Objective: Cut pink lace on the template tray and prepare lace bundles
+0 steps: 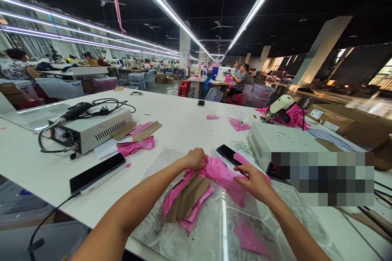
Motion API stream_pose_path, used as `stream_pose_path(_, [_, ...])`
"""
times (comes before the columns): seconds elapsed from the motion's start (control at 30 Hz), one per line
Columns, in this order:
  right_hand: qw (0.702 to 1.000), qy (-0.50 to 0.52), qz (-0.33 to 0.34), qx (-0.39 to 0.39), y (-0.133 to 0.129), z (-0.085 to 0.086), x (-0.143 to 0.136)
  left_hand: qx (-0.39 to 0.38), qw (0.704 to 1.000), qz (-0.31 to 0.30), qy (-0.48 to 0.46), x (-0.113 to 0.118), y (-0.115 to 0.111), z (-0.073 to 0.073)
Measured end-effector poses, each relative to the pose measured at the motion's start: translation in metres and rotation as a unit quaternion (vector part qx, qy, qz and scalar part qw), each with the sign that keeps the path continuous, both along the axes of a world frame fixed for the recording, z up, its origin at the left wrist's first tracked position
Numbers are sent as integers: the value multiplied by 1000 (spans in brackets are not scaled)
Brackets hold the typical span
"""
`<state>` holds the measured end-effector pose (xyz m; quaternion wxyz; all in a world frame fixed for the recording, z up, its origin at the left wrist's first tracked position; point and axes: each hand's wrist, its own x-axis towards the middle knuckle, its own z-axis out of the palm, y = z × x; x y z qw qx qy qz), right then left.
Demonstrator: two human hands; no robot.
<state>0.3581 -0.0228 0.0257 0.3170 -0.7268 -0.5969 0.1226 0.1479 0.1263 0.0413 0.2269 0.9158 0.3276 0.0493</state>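
Note:
Pink fabric (222,174) lies bunched on a clear, scuffed plastic sheet (211,236). My left hand (196,159) has its fingers closed on the fabric's upper edge. At the fabric's right end, my right hand (252,179) is closed around a small dark tool (241,172), whose exact kind is hard to make out. A bundle of pink pieces with brown paper (188,197) rests just below my left hand. Nearer the sheet's front right is a loose pink piece (249,238).
Beside the sheet lie a black phone (228,153) and green ties (243,148). A metal box with cables (101,128) and a tablet-like device (98,173) occupy the left. Another box (284,140) stands right. People sit at machines beyond.

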Motion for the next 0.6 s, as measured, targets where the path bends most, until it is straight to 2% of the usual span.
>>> stream_pose_path(0.2, [999, 0, -37, -4, 12, -8, 3, -81, 988, 78, -110, -40, 14, -8])
stream_pose_path(0.37, [1000, -1, -27, -5, 27, -8, -12, -130, 968, 164, -138, -67, 15, -23])
stream_pose_path(0.47, [1000, -21, 6, -17, 26, -7, -24, -134, 963, 183, -145, -70, 14, -23])
stream_pose_path(0.6, [996, -65, 37, -57, 19, -11, -40, -121, 969, 158, -150, -62, 14, -15])
